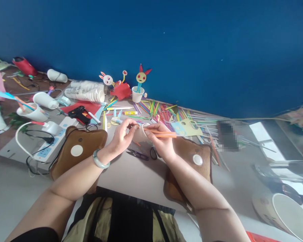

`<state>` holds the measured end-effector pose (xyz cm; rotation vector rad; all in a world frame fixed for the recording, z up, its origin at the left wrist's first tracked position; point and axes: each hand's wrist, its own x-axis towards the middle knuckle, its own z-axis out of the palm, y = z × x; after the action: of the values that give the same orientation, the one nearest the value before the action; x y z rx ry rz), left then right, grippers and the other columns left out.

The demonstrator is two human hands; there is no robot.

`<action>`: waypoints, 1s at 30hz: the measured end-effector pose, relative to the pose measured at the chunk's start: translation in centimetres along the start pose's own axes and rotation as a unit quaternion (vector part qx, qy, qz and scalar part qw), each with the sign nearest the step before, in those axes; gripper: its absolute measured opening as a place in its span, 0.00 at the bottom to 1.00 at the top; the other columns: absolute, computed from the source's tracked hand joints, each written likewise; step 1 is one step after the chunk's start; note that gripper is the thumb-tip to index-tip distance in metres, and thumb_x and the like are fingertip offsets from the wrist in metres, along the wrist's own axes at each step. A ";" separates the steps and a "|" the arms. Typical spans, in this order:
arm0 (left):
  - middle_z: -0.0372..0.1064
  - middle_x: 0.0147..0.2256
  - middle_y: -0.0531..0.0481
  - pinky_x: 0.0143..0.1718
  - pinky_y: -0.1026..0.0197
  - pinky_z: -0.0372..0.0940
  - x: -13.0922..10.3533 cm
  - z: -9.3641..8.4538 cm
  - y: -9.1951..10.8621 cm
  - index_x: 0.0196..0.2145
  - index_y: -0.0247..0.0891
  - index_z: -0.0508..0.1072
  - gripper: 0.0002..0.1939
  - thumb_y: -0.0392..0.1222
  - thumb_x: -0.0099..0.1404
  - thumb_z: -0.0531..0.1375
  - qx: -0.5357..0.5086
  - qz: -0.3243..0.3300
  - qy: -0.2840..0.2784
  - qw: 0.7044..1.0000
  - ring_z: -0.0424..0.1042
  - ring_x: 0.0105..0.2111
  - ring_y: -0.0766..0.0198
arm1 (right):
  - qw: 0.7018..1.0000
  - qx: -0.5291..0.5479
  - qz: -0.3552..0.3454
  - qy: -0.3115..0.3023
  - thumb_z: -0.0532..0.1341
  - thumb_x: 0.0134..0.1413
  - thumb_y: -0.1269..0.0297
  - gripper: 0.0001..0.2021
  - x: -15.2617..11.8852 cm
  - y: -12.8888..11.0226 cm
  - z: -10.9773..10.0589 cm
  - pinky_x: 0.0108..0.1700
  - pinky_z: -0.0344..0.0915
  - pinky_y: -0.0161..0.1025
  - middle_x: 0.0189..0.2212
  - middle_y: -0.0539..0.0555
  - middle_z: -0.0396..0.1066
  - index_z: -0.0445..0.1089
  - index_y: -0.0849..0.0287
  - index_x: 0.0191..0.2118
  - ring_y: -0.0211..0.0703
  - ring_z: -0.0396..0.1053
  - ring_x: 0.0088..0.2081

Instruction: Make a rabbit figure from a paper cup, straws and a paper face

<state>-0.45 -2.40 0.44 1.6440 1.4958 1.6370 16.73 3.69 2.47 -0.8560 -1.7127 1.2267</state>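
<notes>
In front of me a white paper cup is held tilted between both hands, its open end facing right. My left hand is closed at the cup's left side, thumb and fingertips pinched together; a small orange end shows at them. The fingers of my right hand close on the cup's rim. Several orange strips stick out to the right from the cup's mouth, passing by these fingers. Below the cup lie dark thread snips and a black scissor handle.
Brown cushioned pads lie under both forearms. To the left are a power strip, a glue gun and stacked paper cups. Colourful craft sticks spread along the blue wall, near a rabbit-faced figure in a cup.
</notes>
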 end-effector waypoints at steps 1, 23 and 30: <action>0.73 0.36 0.50 0.36 0.65 0.68 0.0 0.0 -0.2 0.41 0.40 0.69 0.07 0.45 0.73 0.56 -0.011 -0.004 0.000 1.000 0.73 0.36 0.66 | 1.000 -0.014 -0.015 0.009 0.69 0.51 0.55 0.12 0.0 0.0 0.1 0.40 0.73 0.43 0.35 0.54 0.79 0.71 0.56 0.36 0.45 0.77 0.37; 0.71 0.32 0.52 0.33 0.65 0.68 0.6 0.6 -1.6 0.36 0.37 0.68 0.08 0.45 0.70 0.58 -0.105 -0.118 0.002 0.987 0.74 0.31 0.68 | 0.956 -0.253 -0.135 0.061 0.70 0.50 0.56 0.12 0.8 0.7 -1.0 0.55 0.63 0.58 0.37 0.57 0.79 0.72 0.54 0.39 0.56 0.74 0.45; 0.71 0.32 0.52 0.32 0.65 0.69 0.7 0.6 -2.5 0.36 0.38 0.68 0.07 0.44 0.69 0.58 -0.107 -0.135 -0.001 0.985 0.74 0.29 0.68 | 0.958 -0.264 -0.106 -0.017 0.66 0.54 0.60 0.06 1.6 0.7 -1.9 0.49 0.68 0.51 0.44 0.57 0.78 0.73 0.55 0.37 0.50 0.75 0.39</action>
<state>-1.12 -0.73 -1.48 1.2670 1.4149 1.5830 17.84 6.07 2.48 -0.9251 -2.1404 0.6456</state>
